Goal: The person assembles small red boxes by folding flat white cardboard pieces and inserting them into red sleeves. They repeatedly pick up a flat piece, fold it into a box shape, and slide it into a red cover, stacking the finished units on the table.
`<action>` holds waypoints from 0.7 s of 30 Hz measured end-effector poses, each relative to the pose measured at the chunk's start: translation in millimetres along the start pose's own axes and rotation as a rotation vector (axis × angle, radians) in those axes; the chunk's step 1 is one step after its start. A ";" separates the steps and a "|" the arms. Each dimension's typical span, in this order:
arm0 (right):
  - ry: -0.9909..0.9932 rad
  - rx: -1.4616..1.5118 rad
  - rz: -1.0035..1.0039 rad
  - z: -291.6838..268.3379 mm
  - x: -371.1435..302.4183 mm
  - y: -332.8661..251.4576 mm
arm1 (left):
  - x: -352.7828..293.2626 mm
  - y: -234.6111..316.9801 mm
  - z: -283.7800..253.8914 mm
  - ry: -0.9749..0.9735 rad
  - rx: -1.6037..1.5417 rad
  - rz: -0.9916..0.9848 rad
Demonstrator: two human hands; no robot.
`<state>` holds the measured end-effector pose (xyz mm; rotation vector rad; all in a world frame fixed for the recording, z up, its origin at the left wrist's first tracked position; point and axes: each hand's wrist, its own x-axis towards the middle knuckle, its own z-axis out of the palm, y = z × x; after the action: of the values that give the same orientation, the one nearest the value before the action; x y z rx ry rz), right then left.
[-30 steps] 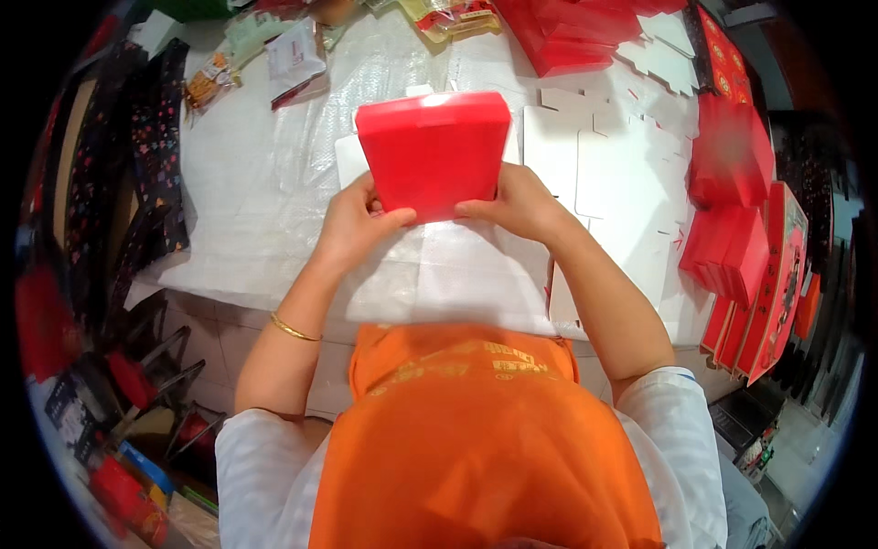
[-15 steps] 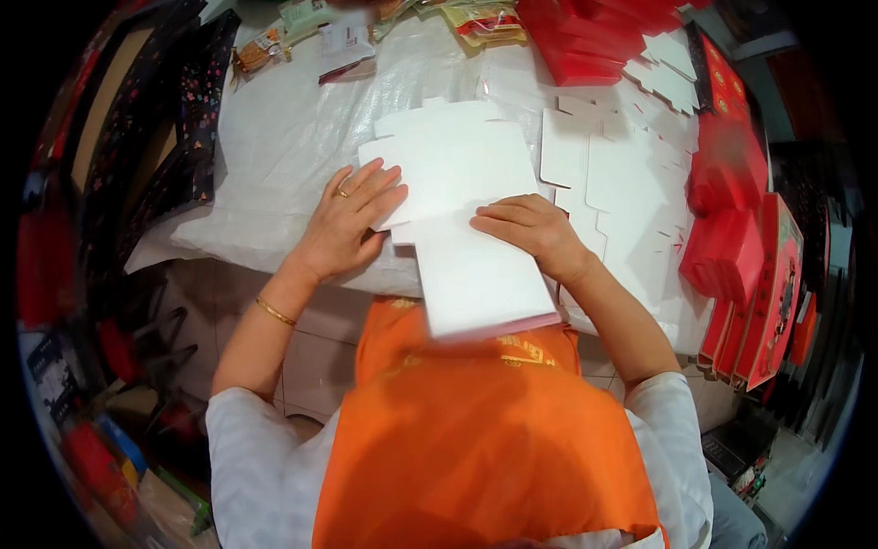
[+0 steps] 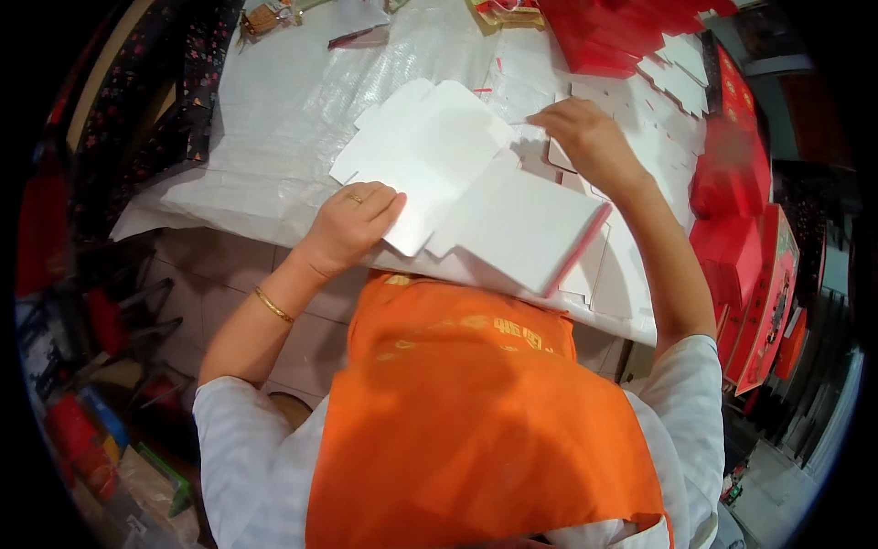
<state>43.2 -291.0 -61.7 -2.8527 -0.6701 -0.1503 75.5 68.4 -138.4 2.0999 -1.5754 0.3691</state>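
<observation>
A creased white cardboard box blank (image 3: 430,151) lies tilted on the table in front of me, its notched tabs facing away. Its lower panel (image 3: 526,229) points to the right and shows a red edge. My left hand (image 3: 357,220) is closed on the near left edge of the blank, the thumb side along the cardboard. Just off the blank's far right corner, my right hand (image 3: 585,137) is raised with its fingers drawn together. Whatever may be between those fingertips is too small to make out.
More flat white blanks (image 3: 599,252) lie under and right of my right arm. Folded red boxes (image 3: 594,37) are stacked at the back right, with red boxes (image 3: 727,247) along the right edge. Wrapped packets (image 3: 508,13) lie at the back; dark floral boxes (image 3: 197,82) stand left.
The blank has turned so its lower panel now points right instead of toward me. My right hand has lifted off it and moved up and right; my left hand has closed on its edge.
</observation>
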 end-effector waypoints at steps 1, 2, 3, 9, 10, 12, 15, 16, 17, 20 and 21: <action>-0.080 0.044 0.197 -10.6 -0.7 -4.4 | 2.0 9.3 4.4 -0.021 0.010 -0.023; 0.014 0.285 0.264 -15.5 -7.6 -18.6 | 4.5 17.3 8.9 -0.052 0.017 -0.048; 0.018 0.353 0.180 -18.0 -14.9 -34.3 | 7.1 24.4 13.3 -0.079 0.020 -0.075; -0.219 0.326 0.141 36.6 -53.2 -129.6 | 21.7 56.9 28.8 -0.100 0.006 -0.137; -0.136 0.326 0.159 47.4 -57.5 -136.2 | 24.3 61.5 31.4 -0.087 0.003 -0.160; 0.005 0.349 0.162 66.4 -63.2 -141.4 | 28.6 71.3 36.2 -0.102 -0.034 -0.170; 0.248 0.260 0.104 90.8 -63.8 -137.9 | 30.5 79.0 39.2 -0.134 -0.056 -0.183; 0.231 0.281 0.126 94.4 -66.6 -137.2 | 29.5 79.1 38.6 -0.109 -0.085 -0.194; 0.207 0.274 0.139 97.4 -68.5 -136.6 | 28.1 78.1 37.7 -0.085 -0.114 -0.213; 0.220 0.280 0.157 100.1 -71.7 -138.2 | 21.8 75.4 32.4 -0.015 -0.159 -0.232; 0.219 0.286 0.159 99.1 -71.8 -138.8 | 20.8 74.4 31.6 -0.031 -0.157 -0.247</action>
<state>-78.1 -178.1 -144.1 -2.5525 -0.3843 -0.3099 8.6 18.4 -138.8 2.1522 -1.2959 0.1229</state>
